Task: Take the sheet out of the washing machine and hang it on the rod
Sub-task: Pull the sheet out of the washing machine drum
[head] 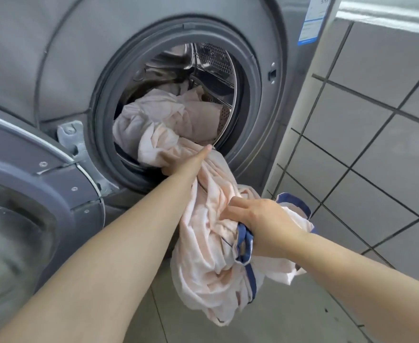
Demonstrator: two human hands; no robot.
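A pale pink sheet (pixel 203 256) with dark blue trim spills out of the grey front-loading washing machine (pixel 62 58). Part of it still lies bunched inside the steel drum (pixel 216 63), and the rest hangs down in front of the door opening. My left hand (pixel 188 160) grips the sheet at the lower rim of the opening. My right hand (pixel 263 224) clutches a gathered bundle of the sheet lower down and to the right, with the blue trim running under the wrist. No rod is in view.
The round washer door (pixel 30 194) stands swung open at the lower left, close to my left arm. A wall of grey tiles (pixel 376 144) runs along the right side. Light grey floor tiles (pixel 302 318) lie below the hanging sheet.
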